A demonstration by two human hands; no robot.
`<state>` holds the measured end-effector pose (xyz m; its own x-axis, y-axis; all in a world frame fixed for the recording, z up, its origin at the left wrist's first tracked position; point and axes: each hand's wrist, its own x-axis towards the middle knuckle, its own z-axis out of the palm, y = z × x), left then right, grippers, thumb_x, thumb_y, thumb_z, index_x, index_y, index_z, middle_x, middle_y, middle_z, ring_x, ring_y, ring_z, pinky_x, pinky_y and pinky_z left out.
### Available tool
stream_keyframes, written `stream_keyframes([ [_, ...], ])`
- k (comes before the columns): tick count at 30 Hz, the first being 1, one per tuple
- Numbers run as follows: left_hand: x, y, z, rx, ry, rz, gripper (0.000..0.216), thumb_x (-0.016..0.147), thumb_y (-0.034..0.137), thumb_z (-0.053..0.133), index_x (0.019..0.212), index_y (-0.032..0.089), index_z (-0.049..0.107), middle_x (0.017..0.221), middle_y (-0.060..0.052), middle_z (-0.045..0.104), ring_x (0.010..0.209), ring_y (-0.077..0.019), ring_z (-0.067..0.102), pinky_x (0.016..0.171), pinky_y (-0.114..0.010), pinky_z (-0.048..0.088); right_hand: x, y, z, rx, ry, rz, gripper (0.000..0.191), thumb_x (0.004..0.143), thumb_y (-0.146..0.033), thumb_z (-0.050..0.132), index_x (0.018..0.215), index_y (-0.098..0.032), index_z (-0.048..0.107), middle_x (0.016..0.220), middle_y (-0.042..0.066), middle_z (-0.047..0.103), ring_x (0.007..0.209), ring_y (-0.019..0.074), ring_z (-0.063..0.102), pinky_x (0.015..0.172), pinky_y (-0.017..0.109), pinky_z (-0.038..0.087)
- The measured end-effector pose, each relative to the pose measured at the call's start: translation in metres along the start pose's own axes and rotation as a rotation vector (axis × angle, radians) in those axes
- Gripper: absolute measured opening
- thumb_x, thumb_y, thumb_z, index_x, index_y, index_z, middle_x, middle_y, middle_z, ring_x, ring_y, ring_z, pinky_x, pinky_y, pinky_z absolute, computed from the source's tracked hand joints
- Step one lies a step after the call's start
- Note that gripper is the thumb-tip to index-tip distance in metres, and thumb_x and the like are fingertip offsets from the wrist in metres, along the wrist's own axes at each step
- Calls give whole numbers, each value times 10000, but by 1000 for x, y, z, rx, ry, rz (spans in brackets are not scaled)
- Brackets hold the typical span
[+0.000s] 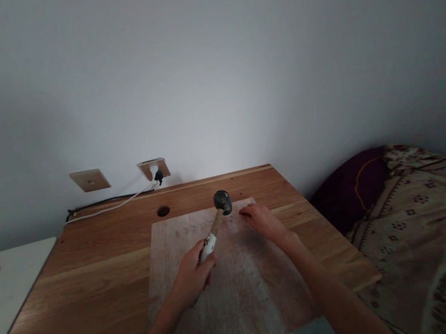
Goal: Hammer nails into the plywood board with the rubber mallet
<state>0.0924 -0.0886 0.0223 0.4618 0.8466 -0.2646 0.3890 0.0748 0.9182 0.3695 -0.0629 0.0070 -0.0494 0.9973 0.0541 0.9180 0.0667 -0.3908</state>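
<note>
My left hand [193, 271] is wrapped round the white-covered grip of a hammer [216, 223] with a dark, rounded head and a bare wooden shaft. The hammer's head is above the far part of a pale, worn wooden board [223, 293], pointing away from me. Along that far part runs a row of several small nail-like points, too small to make out well. At the right end of this row is my right hand [260, 219], its fingertips drawn together low over the board. Whatever is between those fingertips is too small to name.
Under the board is a brown wooden desk [85, 295] with a round cable hole [163, 211]. White and black cables run along its back to a wall socket [153, 169]. A white surface [8, 297] stands at left; patterned bedding [425, 235] lies at right.
</note>
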Motion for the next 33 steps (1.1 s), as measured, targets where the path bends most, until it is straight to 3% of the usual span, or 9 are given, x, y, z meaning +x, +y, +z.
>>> stream_keyframes([
  [9,4,4,10,8,-55,33,326,897,419,520,1100,172,576,655,56,553,430,-91,475,393,-201,344,2,-5,2,-33,0,92,204,1006,-207,602,970,-127,786,1029,167,770,975,272,739,872,317,509],
  [12,5,9,14,17,-86,43,272,901,414,523,1034,183,572,631,65,520,437,-97,485,400,-202,346,-6,0,1,-4,10,85,175,978,-246,665,1072,-138,767,1071,142,762,1005,254,733,884,302,517],
  [16,7,9,20,58,-116,95,214,899,372,518,981,182,571,647,58,527,473,-99,498,460,-217,375,-28,14,2,71,85,85,368,925,-203,703,1286,-129,685,1201,161,725,1069,250,722,960,334,531],
  [22,7,8,22,141,-94,134,235,934,385,498,997,185,605,660,42,564,540,-131,534,553,-253,420,-65,21,3,217,222,24,367,920,-222,667,1283,-166,665,1214,158,701,971,257,739,897,413,600],
  [25,3,9,18,240,-83,209,321,982,422,469,1057,180,666,752,-8,669,662,-173,621,661,-287,479,-87,15,4,285,328,25,354,953,-298,640,1289,-190,656,1173,133,711,940,254,742,855,426,619],
  [29,-10,-3,20,425,-35,312,405,1032,373,425,1326,207,648,1092,-81,765,959,-236,717,889,-352,527,-122,3,14,366,513,133,305,991,-381,604,1228,-205,677,1114,115,726,933,250,744,843,420,623],
  [33,-27,-16,36,709,-13,297,449,1047,287,423,1460,219,586,1137,-104,749,977,-262,726,869,-387,560,-159,-13,32,346,637,244,265,1016,-383,577,1178,-200,679,1114,122,734,880,241,741,799,405,618],
])
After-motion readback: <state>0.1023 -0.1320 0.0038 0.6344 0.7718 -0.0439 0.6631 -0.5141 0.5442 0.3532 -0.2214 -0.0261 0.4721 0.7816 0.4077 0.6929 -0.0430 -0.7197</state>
